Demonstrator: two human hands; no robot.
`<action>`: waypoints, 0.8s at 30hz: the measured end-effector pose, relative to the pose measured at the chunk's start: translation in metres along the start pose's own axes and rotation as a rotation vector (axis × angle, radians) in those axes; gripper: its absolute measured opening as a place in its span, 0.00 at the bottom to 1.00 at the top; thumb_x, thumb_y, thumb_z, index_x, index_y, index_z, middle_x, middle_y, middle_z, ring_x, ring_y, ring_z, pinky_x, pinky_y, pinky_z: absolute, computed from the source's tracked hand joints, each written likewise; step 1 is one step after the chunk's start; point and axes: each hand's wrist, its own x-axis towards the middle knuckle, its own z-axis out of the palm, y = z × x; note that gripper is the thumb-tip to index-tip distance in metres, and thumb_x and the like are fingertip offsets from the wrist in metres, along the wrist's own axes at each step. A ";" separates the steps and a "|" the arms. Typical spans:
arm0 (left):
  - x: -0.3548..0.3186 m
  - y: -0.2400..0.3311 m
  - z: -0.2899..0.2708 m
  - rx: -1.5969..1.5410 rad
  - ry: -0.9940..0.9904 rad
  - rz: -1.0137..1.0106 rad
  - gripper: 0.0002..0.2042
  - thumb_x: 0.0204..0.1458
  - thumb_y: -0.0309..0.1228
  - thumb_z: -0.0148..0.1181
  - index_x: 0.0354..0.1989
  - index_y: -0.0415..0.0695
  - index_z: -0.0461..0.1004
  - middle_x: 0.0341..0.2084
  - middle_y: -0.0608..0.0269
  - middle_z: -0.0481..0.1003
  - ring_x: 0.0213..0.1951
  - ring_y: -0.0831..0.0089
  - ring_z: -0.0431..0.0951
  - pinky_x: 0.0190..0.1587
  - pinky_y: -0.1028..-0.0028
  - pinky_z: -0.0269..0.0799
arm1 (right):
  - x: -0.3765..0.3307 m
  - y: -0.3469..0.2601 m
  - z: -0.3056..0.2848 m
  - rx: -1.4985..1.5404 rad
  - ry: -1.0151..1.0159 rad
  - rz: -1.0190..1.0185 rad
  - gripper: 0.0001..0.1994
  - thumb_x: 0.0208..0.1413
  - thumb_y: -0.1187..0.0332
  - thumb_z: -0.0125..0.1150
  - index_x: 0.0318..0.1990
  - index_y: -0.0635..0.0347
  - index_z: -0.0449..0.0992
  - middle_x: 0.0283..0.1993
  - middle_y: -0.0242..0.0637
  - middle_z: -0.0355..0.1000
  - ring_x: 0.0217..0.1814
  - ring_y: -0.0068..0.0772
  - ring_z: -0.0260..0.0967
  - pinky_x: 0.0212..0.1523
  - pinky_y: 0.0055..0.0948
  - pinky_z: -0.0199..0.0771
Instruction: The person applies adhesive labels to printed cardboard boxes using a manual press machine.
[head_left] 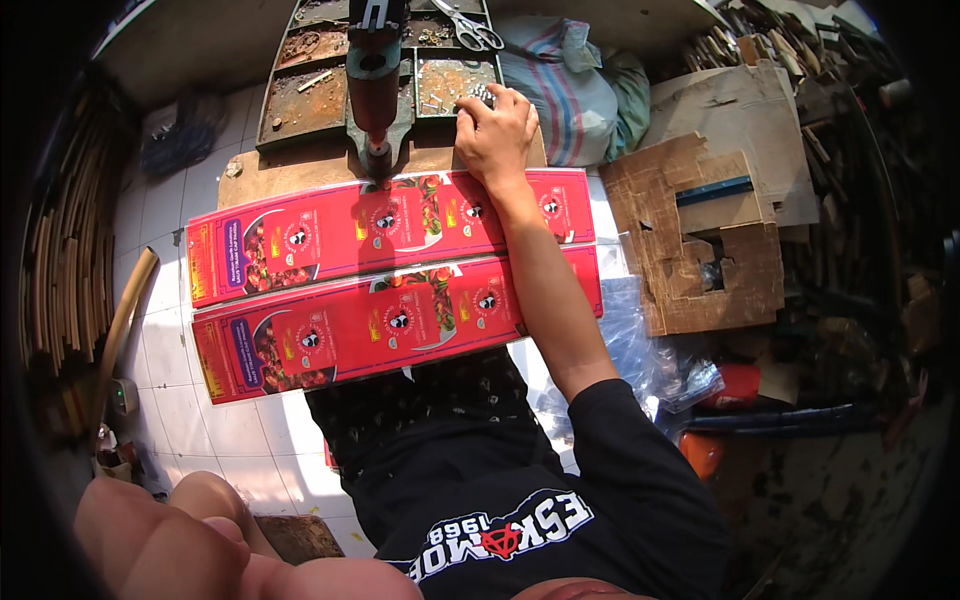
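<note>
My right hand reaches over the red sheets to a tray compartment, its fingers curled down among small silvery metal pieces. Its fingertips are hidden, so what they pinch is unclear. Beneath my right forearm lie two long red printed panels with food pictures, side by side, their near edge over my lap. The far panel's edge rests by a wooden board, under the dark metal head of an upright press. My left hand is large and close at the lower left, fingers bent; what it holds is hidden.
A divided metal tray with small hardware stands behind the press, scissors on its far right. Striped sacks, torn cardboard and clear plastic lie to the right. Wooden strips lean at the left.
</note>
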 end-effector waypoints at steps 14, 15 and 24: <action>-0.021 0.037 0.027 0.210 0.198 -0.265 0.25 0.54 0.14 0.55 0.58 0.36 0.53 0.31 0.43 0.72 0.23 0.66 0.71 0.17 0.76 0.64 | -0.003 0.001 0.001 0.019 -0.011 0.013 0.10 0.51 0.59 0.58 0.37 0.41 0.84 0.55 0.43 0.70 0.63 0.47 0.60 0.67 0.56 0.48; -0.020 0.038 0.028 0.220 0.214 -0.289 0.25 0.54 0.13 0.54 0.58 0.36 0.53 0.31 0.43 0.72 0.23 0.66 0.71 0.17 0.76 0.64 | -0.003 0.001 0.001 0.040 -0.005 0.010 0.10 0.50 0.60 0.57 0.37 0.42 0.84 0.55 0.44 0.70 0.63 0.49 0.59 0.67 0.58 0.48; -0.018 0.031 0.025 0.205 0.193 -0.245 0.26 0.53 0.13 0.52 0.59 0.37 0.52 0.32 0.43 0.71 0.23 0.67 0.71 0.18 0.78 0.63 | -0.003 0.000 0.003 0.050 -0.001 0.006 0.10 0.50 0.60 0.57 0.36 0.42 0.84 0.55 0.45 0.70 0.63 0.50 0.59 0.67 0.60 0.48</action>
